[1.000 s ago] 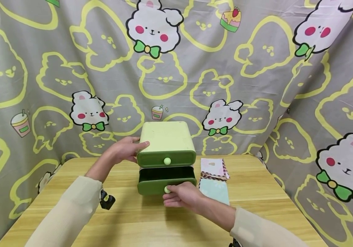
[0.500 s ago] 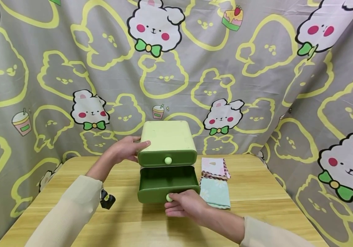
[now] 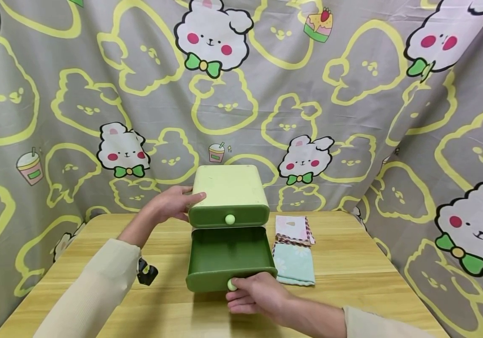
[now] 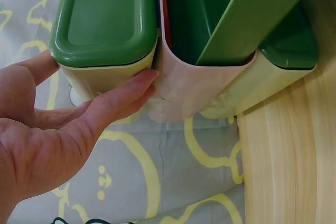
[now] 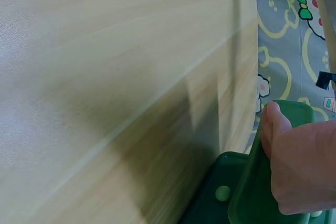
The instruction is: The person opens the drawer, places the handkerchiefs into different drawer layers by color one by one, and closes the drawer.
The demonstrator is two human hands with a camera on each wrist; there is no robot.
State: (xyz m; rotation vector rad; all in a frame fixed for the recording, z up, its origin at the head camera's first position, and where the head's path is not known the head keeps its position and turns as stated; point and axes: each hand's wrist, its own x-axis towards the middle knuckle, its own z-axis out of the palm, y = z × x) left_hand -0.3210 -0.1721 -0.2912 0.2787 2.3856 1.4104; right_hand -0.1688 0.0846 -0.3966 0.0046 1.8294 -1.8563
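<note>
A small drawer cabinet (image 3: 230,185) with a cream top and green drawer fronts stands on the table. Its middle drawer (image 3: 207,281) is pulled far out, and the green floor inside shows. My right hand (image 3: 260,295) pinches that drawer's pale green knob (image 3: 231,284) between thumb and fingers. On the cabinet's left side, my left hand (image 3: 171,204) holds the top tier, thumb over the upper edge and fingers along the side. The left wrist view shows the pink middle tier (image 4: 181,85) and a lower cream tier (image 4: 273,85), which the drawer hides in the head view.
Right of the cabinet lie folded cloths: a pinkish-white one (image 3: 291,226) with a checked edge, and a mint one (image 3: 295,263) nearer me. A patterned curtain (image 3: 229,108) rises behind the wooden table (image 3: 351,263). A black strap device (image 3: 146,272) sits at my left wrist.
My right hand has moved toward me, drawing the middle drawer out from a narrow gap to wide open. The left hand has kept its hold on the cabinet.
</note>
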